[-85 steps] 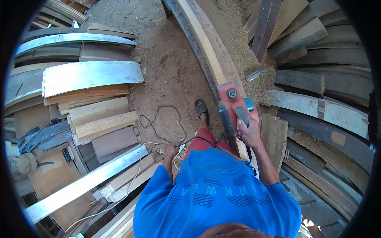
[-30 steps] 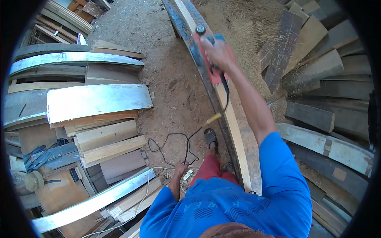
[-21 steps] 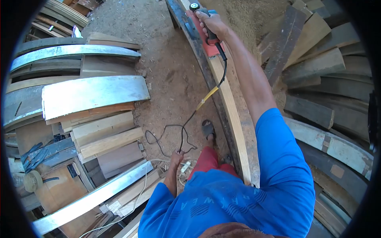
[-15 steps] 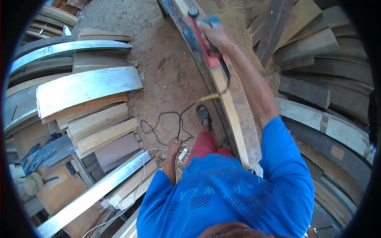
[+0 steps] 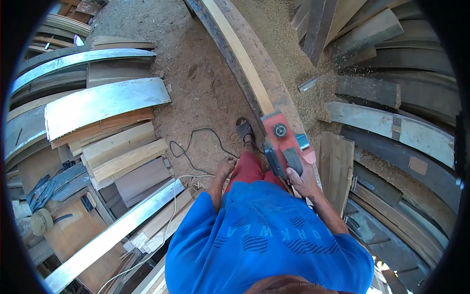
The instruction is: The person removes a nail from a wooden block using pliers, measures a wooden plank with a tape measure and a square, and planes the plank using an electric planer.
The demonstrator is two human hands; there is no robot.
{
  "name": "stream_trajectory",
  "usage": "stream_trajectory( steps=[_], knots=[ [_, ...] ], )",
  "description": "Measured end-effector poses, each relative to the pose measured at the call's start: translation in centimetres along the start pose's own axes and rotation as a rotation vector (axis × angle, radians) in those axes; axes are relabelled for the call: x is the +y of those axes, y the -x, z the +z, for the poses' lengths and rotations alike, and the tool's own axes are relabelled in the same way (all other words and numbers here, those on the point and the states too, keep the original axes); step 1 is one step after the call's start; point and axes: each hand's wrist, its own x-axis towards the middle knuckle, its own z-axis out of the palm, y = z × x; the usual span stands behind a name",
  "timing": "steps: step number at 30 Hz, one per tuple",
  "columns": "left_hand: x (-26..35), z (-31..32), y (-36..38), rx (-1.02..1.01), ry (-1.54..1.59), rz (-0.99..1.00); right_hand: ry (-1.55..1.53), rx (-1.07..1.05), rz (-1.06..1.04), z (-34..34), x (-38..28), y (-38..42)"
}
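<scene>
Close before the body, the planer point(image 5: 280, 134) is held by the right hand point(image 5: 304, 181), which is wrapped round the handle point(image 5: 293, 159) with no gap seen in the grip. By the planer the near part of the strip point(image 5: 246, 71) is covered; the strip is laid lengthwise on the bench point(image 5: 263, 63). From the right hand, its long axis is directed forward and somewhat to the left, and roughly the same line is followed by the planer. Of the two hands, the right is the nearer to the strip. The left hand point(image 5: 226, 166) is placed beside the shorts point(image 5: 246, 169), apart from the strip, with its fingers partly curled; whether the cord point(image 5: 200, 129) is held there cannot be made out.
</scene>
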Motion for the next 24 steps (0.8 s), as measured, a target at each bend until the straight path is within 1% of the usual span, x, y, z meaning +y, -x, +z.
stream_trajectory(
  steps=[2,4,5,7,8,11,12,13,15,16,17,18,21,22,23,24],
  knots=[
    [3.2,-0.1,-1.4,-0.014,0.066,0.031,0.021,0.013,-0.023,0.3,-2.2,-2.8],
    [7.1,-0.9,-3.8,-0.011,0.198,0.092,0.038,0.030,-0.066,0.4,-6.0,-6.4],
    [9.2,-1.4,-5.3,-0.010,0.265,0.126,0.045,0.071,-0.162,0.7,-6.7,-8.7],
    [13.4,-2.3,-8.9,0.119,0.312,0.272,0.056,0.151,-0.346,1.6,-7.8,-13.5],
    [15.6,-2.9,-10.9,0.182,0.336,0.342,-0.027,0.115,-0.257,1.8,-8.8,-15.7],
    [22.0,-5.5,-16.9,0.245,0.512,0.456,-0.019,0.137,-0.263,2.1,-13.9,-22.4],
    [25.0,-7.2,-16.7,0.152,0.701,0.525,-0.051,0.135,-0.245,2.2,-15.3,-24.7],
    [29.0,-9.6,-14.4,0.057,0.890,0.589,-0.035,0.144,-0.261,2.2,-16.7,-27.0],
    [32.3,-11.8,-16.4,0.033,0.878,0.662,-0.006,0.164,-0.287,2.2,-19.5,-31.5],
    [32.9,-12.6,-18.6,0.109,0.679,0.669,-0.023,0.166,-0.298,2.2,-20.9,-34.0],
    [33.9,-11.8,-20.2,0.055,0.986,0.670,-0.040,0.168,-0.307,2.3,-22.1,-36.4],
    [35.8,-11.8,-20.2,0.005,1.292,0.675,-0.057,0.171,-0.314,2.3,-23.4,-38.8],
    [38.3,-14.4,-17.6,0.494,0.693,0.563,0.077,0.189,-0.286,1.8,-29.1,-45.0],
    [38.2,-13.8,-18.4,0.522,0.689,0.523,0.082,0.183,-0.286,1.5,-31.5,-46.9],
    [37.8,-13.3,-18.8,0.563,0.664,0.528,0.085,0.171,-0.283,1.7,-33.3,-49.1],
    [37.6,-13.2,-19.2,0.605,0.636,0.537,0.123,0.207,-0.400,2.1,-34.3,-52.3]
  ],
)
